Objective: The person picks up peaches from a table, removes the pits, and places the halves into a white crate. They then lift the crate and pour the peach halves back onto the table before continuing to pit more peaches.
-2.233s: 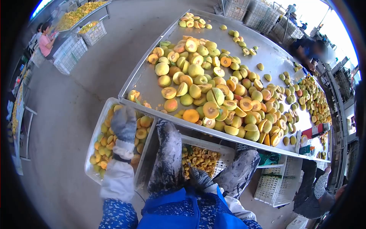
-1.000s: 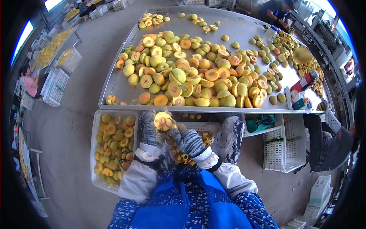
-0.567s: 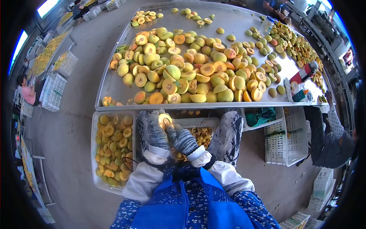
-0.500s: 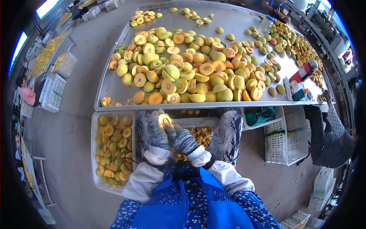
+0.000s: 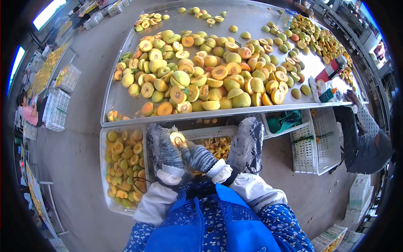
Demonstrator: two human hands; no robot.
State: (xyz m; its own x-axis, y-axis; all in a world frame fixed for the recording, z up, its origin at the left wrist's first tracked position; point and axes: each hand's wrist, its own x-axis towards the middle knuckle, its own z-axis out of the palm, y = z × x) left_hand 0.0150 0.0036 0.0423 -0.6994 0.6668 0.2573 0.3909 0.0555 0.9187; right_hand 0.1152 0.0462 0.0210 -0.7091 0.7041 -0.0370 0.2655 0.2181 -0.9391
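Observation:
My left hand [image 5: 168, 152], in a grey knitted glove, is closed around a peach half [image 5: 178, 139] with its cut orange face turned up. My right hand [image 5: 199, 157], gloved the same way, has its fingers pressed together against the near edge of that fruit. Whatever the right fingers grip is hidden. Both hands are above my lap, between my knees. Below them a white crate [image 5: 210, 133] holds small cut fruit pieces. At my left a white tub [image 5: 103, 168] is full of peach halves.
A metal table [image 5: 126, 101] ahead bears a large heap of halved peaches [image 5: 210, 75]. Toward its right side are a red container [image 5: 325, 75] and a green bottle [image 5: 327, 95]. White crates [image 5: 304, 153] stand at the right, beside another person [image 5: 367, 147].
The view has shifted slightly. The peach half is still in my left hand, its cut face now more exposed, and my right fingers have drawn back a little toward its near edge.

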